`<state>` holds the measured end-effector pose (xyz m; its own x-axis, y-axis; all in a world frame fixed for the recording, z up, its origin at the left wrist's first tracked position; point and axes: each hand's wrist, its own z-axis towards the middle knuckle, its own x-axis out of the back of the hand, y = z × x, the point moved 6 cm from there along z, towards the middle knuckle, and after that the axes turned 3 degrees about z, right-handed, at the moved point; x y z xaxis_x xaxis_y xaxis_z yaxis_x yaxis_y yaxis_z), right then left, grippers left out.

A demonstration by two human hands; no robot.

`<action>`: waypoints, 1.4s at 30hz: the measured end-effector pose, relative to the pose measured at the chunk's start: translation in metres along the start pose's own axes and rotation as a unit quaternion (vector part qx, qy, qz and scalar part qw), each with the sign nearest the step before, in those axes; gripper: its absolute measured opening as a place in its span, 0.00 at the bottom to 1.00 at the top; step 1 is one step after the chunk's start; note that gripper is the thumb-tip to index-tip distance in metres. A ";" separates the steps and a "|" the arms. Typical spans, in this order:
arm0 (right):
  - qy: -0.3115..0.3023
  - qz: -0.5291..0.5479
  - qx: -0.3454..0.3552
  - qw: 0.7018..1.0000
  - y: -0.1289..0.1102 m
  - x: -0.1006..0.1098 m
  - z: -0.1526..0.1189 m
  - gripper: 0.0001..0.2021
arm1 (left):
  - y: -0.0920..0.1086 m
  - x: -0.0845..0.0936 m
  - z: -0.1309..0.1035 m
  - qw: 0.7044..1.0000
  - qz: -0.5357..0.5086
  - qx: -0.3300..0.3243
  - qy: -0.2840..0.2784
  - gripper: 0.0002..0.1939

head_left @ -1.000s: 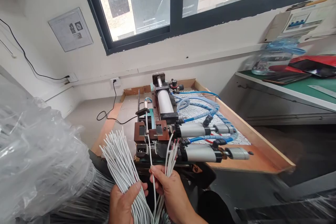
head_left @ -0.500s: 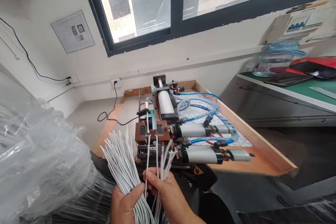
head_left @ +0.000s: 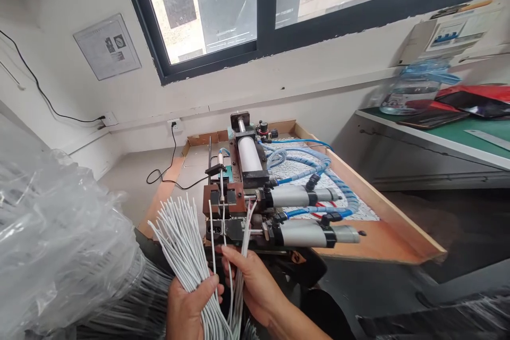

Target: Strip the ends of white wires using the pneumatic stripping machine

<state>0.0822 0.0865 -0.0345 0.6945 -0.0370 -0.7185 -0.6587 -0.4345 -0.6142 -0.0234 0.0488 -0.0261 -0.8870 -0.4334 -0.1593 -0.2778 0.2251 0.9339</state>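
- At the far left of the frame a plastic bag (head_left: 59, 244) bulges with more grey wires; I judge that stock is not yet worked.
- Low and left of centre, my left hand (head_left: 191, 305) is closed around a thick bundle (head_left: 179, 239) of white wires that fans up toward the machine; its ends look uncut, so most of the job seems left.
- Just right of it, at bottom centre, my right hand (head_left: 249, 287) pinches a few wires (head_left: 243, 234) between thumb and fingers, their tips raised to the front of the machine (head_left: 239, 207).
- I cannot tell whether those tips are inside the clamp or just before it.
- The machine stands on a wooden tray (head_left: 390, 234) at mid frame, blue hoses (head_left: 314, 164) curling to its right.
- At the right edge a green bench (head_left: 458, 138) carries clutter.
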 end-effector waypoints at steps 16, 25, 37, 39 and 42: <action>0.054 -0.059 0.063 0.995 0.002 0.017 -0.009 0.11 | -0.005 0.006 0.003 0.999 -0.029 0.032 -0.010 0.15; -0.057 -0.058 -0.014 0.997 0.006 -0.006 -0.006 0.11 | -0.002 0.002 -0.001 0.999 -0.014 0.010 -0.037 0.10; 0.032 -0.105 0.101 0.989 0.002 0.014 -0.020 0.13 | -0.002 0.005 -0.004 0.998 -0.027 0.041 -0.031 0.07; 0.044 -0.104 0.096 0.989 0.003 0.019 -0.020 0.13 | -0.004 0.006 -0.004 0.998 -0.031 0.048 -0.018 0.08; 0.044 -0.096 0.092 0.990 0.002 0.019 -0.020 0.12 | -0.003 0.005 -0.004 0.998 -0.032 0.045 -0.009 0.09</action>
<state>0.1003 0.0668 -0.0427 0.8294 -0.0509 -0.5563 -0.5476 -0.2709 -0.7917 -0.0258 0.0423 -0.0285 -0.8725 -0.4343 -0.2237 -0.3650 0.2750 0.8895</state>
